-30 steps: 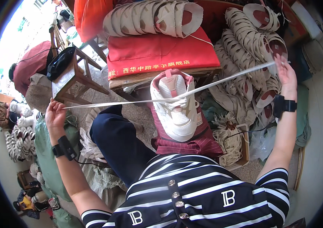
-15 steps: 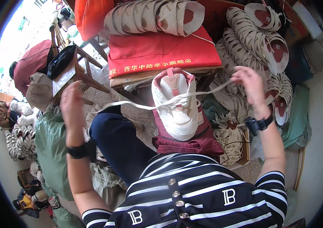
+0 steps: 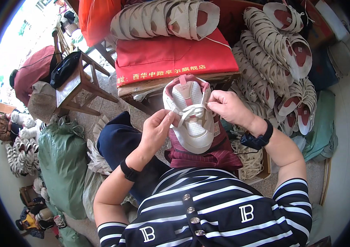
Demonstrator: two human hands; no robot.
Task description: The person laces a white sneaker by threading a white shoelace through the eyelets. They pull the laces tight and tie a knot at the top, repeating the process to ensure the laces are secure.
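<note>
I have a white sneaker (image 3: 191, 113) with pink trim resting on my lap, on top of a folded dark red striped cloth (image 3: 208, 154), its toe pointing toward me and its pink tongue away from me. My left hand (image 3: 156, 129) is at the shoe's left side, its fingers (image 3: 170, 119) pinched shut on the white lace (image 3: 191, 110) where it crosses the eyelets. My right hand (image 3: 228, 108) comes in from the right, its fingers (image 3: 214, 103) also closed on the lace near the top of the lacing. Both hands touch the shoe, close together over its middle. I wear a dark band on each wrist and a navy top with white stripes.

Just beyond the shoe stands a wooden desk (image 3: 154, 84) covered with a red cloth (image 3: 175, 57). A row of beige shoe uppers (image 3: 166, 18) lies on that cloth. More stacked uppers (image 3: 273, 61) with red insides are heaped to my right. Beside my right forearm sits a bundle of pale laces (image 3: 247, 158). To my left lies a green sack (image 3: 61, 164), and farther off a wooden stool (image 3: 80, 86) carries a black bag (image 3: 64, 69). A person in a dark red top (image 3: 32, 72) bends over beyond the stool.
</note>
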